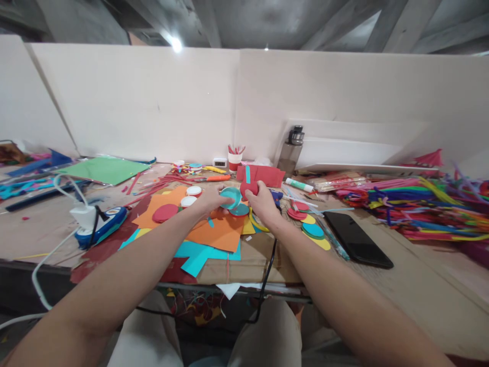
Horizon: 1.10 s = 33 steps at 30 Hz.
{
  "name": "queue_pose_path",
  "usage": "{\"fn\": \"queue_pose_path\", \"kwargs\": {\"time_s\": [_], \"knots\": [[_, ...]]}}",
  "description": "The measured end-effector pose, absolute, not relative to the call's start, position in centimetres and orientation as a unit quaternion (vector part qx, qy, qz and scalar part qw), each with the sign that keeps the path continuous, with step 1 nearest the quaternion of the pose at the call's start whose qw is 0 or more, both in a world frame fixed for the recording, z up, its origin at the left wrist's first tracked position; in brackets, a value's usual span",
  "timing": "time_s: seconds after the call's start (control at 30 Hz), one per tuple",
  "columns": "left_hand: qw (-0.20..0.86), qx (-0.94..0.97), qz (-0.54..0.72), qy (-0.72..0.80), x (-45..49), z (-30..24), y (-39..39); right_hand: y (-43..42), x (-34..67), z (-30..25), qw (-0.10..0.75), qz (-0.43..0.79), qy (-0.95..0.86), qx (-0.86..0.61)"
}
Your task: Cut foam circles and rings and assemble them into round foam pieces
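Observation:
My left hand (211, 200) is closed on a round blue disc (231, 195) with a pale rim. In my right hand (263, 204) is a red paper circle (249, 189), pinched at its edge, with a light-blue paper strip (248, 173) standing up behind it. The two round pieces are side by side, close together. Just below them lies another blue disc (240, 209) with a red edge. Orange paper (217, 234) spreads under my left hand. A yellow curved piece (255, 221) lies beneath my right hand. White round lids (193, 191) and red paper circles (165, 213) are left of my hands.
A black phone (357, 238), a glue stick (300, 184), coloured paper circles (314, 231) and pipe cleaners (416, 204) lie to the right. A bottle (291, 153) stands at the back. A blue power strip (102, 228) and black cable (270, 270) are nearer me.

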<state>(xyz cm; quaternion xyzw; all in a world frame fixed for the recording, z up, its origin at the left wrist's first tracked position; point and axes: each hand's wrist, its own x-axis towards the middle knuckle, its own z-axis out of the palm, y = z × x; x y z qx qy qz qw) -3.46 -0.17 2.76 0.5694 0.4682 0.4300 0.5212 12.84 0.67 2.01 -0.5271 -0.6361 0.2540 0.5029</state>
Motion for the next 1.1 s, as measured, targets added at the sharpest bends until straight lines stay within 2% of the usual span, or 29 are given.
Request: {"fn": "queue_pose_path", "kwargs": {"time_s": [0.33,0.6,0.9,1.1], "knots": [[0.611,0.5,0.452,0.415,-2.9,2.6,0.1,0.2,12.9,2.8,0.503,0.199,-0.649,-0.535],[0.672,0.457,0.492,0.313,-2.0,2.1,0.0,-0.4,12.2,2.8,0.524,0.019,-0.727,-0.444],[0.687,0.457,0.488,0.287,-1.7,2.8,-0.1,-1.3,11.8,2.8,0.368,-0.182,-0.817,-0.404],[0.7,0.447,0.5,0.244,-1.7,3.0,-0.6,-1.4,11.9,2.7,0.333,-0.227,-0.825,-0.397]]}}
